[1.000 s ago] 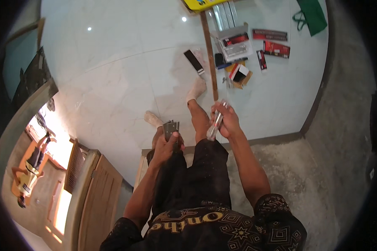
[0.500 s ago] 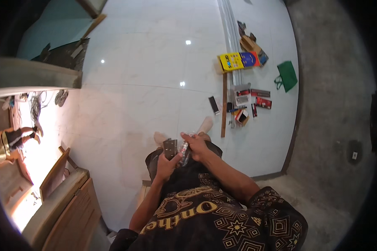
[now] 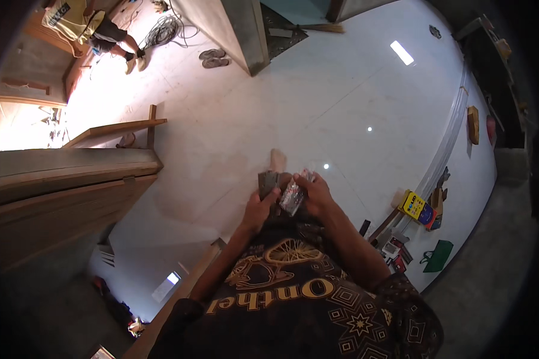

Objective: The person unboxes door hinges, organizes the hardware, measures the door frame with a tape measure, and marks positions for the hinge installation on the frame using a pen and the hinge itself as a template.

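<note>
In front of my lap, my left hand (image 3: 260, 210) is closed on a dark grey metal hinge (image 3: 269, 182), a folded plate with small holes. My right hand (image 3: 318, 194) grips a crinkled clear plastic packet (image 3: 292, 198) with red print, close beside the hinge. Fingers partly cover the packet, and its contents are too small to make out. One bare foot (image 3: 277, 160) shows on the tiles just beyond my hands.
A yellow and blue box (image 3: 417, 206), small boxes (image 3: 396, 248) and a green bag (image 3: 438, 256) lie at the right. Wooden door panels (image 3: 72, 203) stand at the left. Farther off are sandals (image 3: 214, 58), a cable coil (image 3: 163, 31) and another person (image 3: 102, 30).
My view has swung left, so the boxes and green bag now sit lower right. The packet is turned flatter toward me; both hands keep their hold.
</note>
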Demonstrator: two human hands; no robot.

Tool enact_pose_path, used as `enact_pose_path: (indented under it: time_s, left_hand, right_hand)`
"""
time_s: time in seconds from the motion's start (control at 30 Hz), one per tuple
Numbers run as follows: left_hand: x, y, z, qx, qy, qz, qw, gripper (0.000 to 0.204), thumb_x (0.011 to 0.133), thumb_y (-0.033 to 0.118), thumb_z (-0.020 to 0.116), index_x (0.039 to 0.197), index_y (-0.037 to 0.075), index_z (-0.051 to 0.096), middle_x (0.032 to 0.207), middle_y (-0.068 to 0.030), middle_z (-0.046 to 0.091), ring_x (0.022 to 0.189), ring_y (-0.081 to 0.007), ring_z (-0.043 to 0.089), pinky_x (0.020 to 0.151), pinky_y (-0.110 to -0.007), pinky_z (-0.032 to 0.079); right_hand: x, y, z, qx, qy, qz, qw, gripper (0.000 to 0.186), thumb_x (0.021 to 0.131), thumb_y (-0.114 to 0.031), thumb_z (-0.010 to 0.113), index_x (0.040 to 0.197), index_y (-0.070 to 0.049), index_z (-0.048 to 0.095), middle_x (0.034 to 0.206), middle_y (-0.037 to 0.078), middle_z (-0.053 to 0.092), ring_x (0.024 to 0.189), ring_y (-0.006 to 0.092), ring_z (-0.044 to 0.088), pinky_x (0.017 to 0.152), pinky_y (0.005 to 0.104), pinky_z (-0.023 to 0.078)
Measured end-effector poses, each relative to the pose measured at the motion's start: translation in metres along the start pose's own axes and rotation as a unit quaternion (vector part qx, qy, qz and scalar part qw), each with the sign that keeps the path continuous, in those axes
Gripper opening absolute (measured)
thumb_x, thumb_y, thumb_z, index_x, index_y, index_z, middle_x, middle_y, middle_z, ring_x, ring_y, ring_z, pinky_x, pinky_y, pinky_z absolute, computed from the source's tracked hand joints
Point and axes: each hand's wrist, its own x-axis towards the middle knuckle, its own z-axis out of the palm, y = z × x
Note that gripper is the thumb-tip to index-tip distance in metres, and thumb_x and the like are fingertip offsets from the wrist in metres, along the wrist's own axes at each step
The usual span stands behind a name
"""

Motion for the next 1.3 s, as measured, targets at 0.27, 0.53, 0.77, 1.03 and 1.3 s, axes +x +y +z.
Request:
enact_pose_path:
  time_s: [0.27,0.53,0.77,1.03,1.3]
  left_hand:
    - [0.047,0.082,-0.068,-0.039,-0.035,0.054,0.997,0.029,0.103,0.031,0.067,0.109,0.003,0.065,0.099,-0.0008,0.066,0.087,-0.0097,0.061,0.079,-0.028,0.050]
    - [0.042,0.097,-0.091,0.007,-0.183,-0.055,0.982,0.040,0.101,0.032,0.069,0.124,0.002,0.058,0.110,-0.0048,0.067,0.101,-0.0133,0.065,0.088,-0.032,0.055]
    - [0.021,0.056,-0.040,0.103,-0.319,-0.129,0.933,0.046,0.098,0.029,0.073,0.131,0.001,0.057,0.118,-0.0083,0.067,0.100,-0.0166,0.069,0.085,-0.034,0.058]
    - [-0.007,-0.032,0.086,0.228,-0.442,-0.155,0.854,0.045,0.090,0.012,0.077,0.129,0.001,0.057,0.111,-0.0089,0.067,0.098,-0.0208,0.069,0.084,-0.039,0.059]
    - [0.001,-0.150,0.203,0.304,-0.377,-0.271,0.832,0.043,0.085,0.007,0.079,0.121,-0.001,0.058,0.101,-0.0120,0.068,0.095,-0.0260,0.072,0.086,-0.045,0.061]
  right_hand:
    - [0.033,-0.022,0.113,-0.103,-0.030,-0.051,0.993,0.050,0.083,0.003,0.079,0.121,0.001,0.047,0.101,0.012,0.061,0.088,0.0224,0.069,0.074,0.0395,0.062]
    - [0.003,0.028,0.121,-0.128,0.127,-0.172,0.968,0.049,0.078,-0.004,0.085,0.116,0.000,0.054,0.098,0.010,0.063,0.085,0.0199,0.067,0.071,0.0373,0.061]
    - [-0.075,0.063,0.085,-0.126,0.317,-0.271,0.900,0.033,0.084,-0.006,0.081,0.112,0.000,0.065,0.095,0.006,0.069,0.080,0.0149,0.067,0.069,0.0327,0.057]
    - [-0.186,0.087,-0.062,-0.192,0.463,-0.234,0.833,0.033,0.086,-0.021,0.081,0.105,0.000,0.062,0.091,0.009,0.068,0.078,0.0182,0.066,0.071,0.0347,0.054]
    - [-0.223,0.145,-0.356,0.391,0.401,-0.306,0.770,0.037,0.093,-0.010,0.077,0.122,-0.002,0.056,0.104,0.008,0.065,0.088,0.0240,0.067,0.078,0.0396,0.058]
